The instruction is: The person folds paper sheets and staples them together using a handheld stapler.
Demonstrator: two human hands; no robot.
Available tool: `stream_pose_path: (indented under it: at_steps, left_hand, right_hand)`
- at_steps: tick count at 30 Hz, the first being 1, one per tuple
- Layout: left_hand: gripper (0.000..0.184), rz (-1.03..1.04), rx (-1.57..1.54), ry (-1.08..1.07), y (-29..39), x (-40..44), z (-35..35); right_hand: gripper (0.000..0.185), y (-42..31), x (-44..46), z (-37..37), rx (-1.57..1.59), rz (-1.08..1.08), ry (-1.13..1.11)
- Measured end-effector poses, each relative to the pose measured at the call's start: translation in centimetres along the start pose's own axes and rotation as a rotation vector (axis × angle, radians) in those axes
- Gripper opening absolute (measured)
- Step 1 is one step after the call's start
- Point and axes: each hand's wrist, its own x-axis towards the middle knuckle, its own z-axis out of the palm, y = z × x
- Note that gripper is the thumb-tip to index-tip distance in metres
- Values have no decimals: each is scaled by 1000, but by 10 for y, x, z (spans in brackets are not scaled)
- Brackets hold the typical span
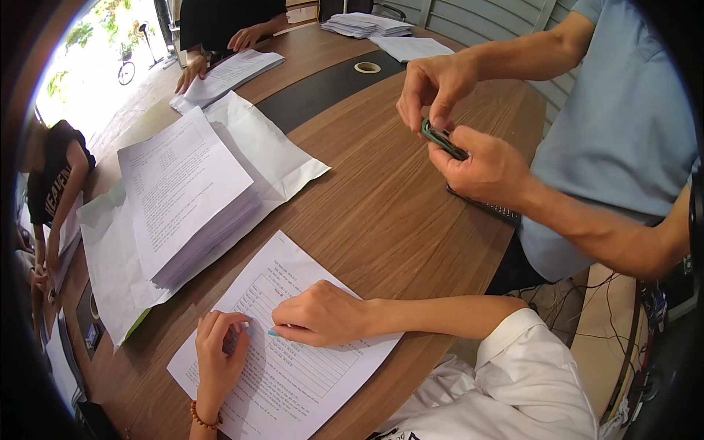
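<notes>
My left hand (220, 348), with a beaded bracelet at the wrist, rests on the lower left part of a printed sheet (293, 385). Its fingers are loosely curved, the thumb a little apart, and nothing shows between them. My right hand (319, 314) lies on the same sheet over its printed table, fingers curled in, no object visible in it. The hands are close together but apart. Light blue nails show on both. The sheet lies tilted on the wooden table (367, 220).
Beyond the sheet a thick paper stack (187, 191) lies on open white wrapping (293, 169). At right a person in blue holds a small green-and-dark stapler-like object (444, 139). Others handle papers at far side and left. A tape roll (367, 67) and more papers (367, 26) lie farther back.
</notes>
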Motion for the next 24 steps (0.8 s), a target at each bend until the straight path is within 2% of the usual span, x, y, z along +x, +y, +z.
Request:
stream_pose_path:
  at_steps: [11, 14, 24]
  left_hand:
    - [23, 18, 0, -2, 0, 0, 0]
    - [22, -47, 23, -5, 2, 0, -1]
    - [17, 201, -54, 54, -19, 0, 4]
  right_hand:
    - [19, -1, 0, -1, -3, 7, -13]
    - [17, 0, -1, -1, -1, -7, -32]
    - [7, -9, 7, -8, -32, 117, -112]
